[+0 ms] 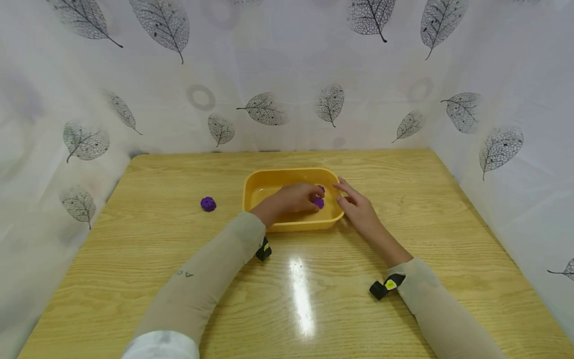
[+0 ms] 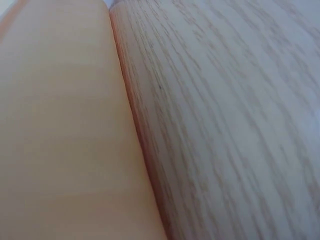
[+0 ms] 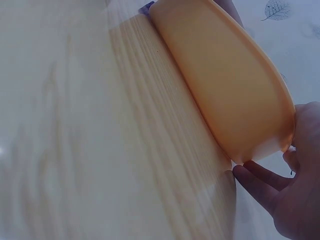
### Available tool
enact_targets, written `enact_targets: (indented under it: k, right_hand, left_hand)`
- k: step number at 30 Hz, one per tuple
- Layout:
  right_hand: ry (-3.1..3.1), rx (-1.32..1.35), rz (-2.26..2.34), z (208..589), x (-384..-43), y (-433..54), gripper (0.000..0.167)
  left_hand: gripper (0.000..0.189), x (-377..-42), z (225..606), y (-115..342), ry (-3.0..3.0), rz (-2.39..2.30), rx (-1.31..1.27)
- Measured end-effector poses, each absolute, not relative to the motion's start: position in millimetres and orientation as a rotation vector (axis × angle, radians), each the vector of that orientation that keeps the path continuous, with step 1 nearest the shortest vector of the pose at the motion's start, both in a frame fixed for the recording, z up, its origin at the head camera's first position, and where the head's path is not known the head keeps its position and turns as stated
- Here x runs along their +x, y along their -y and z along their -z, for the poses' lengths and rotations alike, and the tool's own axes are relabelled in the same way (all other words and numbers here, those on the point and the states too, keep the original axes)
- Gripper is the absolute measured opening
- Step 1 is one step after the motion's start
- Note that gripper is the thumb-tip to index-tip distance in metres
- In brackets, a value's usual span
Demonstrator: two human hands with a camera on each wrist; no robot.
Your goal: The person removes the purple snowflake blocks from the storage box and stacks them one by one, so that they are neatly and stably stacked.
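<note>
A yellow plastic basin stands on the wooden table, its long side toward me. My left hand reaches over the near rim into it. Its thumb and fingers are bent around a small purple knobbly ball near the right end, and the palm hides part of the basin floor. More purple shows just behind these fingers. At the basin's right end, my right hand holds the wall. In the right wrist view some fingers lie low against the outside, while another part of the hand overlaps the rim.
Left of the basin, another purple knobbly ball lies on the wooden table. A white curtain with a leaf print hangs behind the table and along both sides. Black wrist cameras sit at both cuffs.
</note>
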State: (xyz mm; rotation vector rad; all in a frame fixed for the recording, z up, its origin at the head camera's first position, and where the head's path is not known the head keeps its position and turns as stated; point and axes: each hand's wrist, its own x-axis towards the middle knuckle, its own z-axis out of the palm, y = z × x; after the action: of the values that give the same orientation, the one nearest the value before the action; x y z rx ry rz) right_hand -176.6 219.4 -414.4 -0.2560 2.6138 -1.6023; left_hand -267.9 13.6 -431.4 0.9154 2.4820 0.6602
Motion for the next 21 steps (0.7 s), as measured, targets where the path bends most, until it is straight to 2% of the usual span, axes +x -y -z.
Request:
enact_targets:
  k: [21]
  right_hand:
    - [-2.608, -0.256, 1.615, 414.5, -176.6, -220.1, 0.045]
  left_hand:
    - [0.046, -269.9, 432.2, -15.0, -2.467, -0.664, 0.902]
